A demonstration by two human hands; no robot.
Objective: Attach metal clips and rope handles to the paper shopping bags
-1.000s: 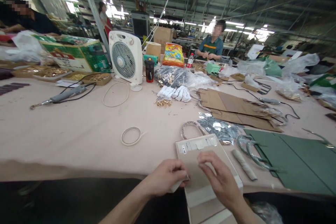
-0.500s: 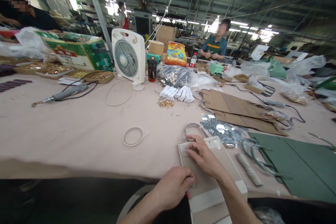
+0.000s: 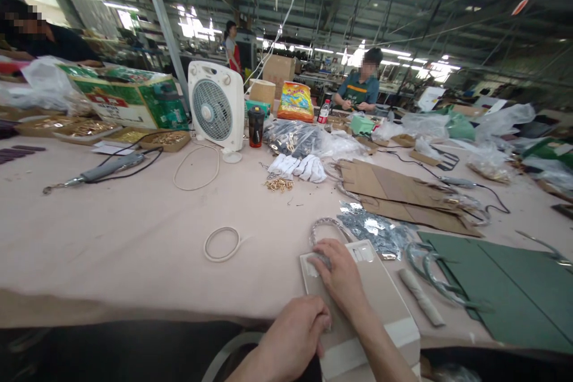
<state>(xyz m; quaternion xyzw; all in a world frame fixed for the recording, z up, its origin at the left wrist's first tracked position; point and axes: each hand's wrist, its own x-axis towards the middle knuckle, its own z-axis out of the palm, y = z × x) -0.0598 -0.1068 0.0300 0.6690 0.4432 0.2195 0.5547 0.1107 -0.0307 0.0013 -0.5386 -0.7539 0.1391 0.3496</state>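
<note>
A flat beige paper bag (image 3: 385,298) lies at the near table edge, its top end with white patches pointing away from me. My right hand (image 3: 340,274) rests on that top end, fingers bent onto the white patches beside a braided cord handle (image 3: 323,225). My left hand (image 3: 298,337) is curled closed at the bag's near left edge, pinching it. A pile of small silvery packets (image 3: 373,228) lies just beyond the bag.
Green card sheets (image 3: 501,280) and brown card sheets (image 3: 394,188) lie to the right, with a rolled strip (image 3: 418,295). A white cord loop (image 3: 221,243), white fan (image 3: 215,106), white gloves (image 3: 299,167) and a corded tool (image 3: 102,168) sit further off. Other people work at the far side.
My right hand has moved from the bag's middle up to its top end by the cord handle. My left hand stays at the bag's near left edge.
</note>
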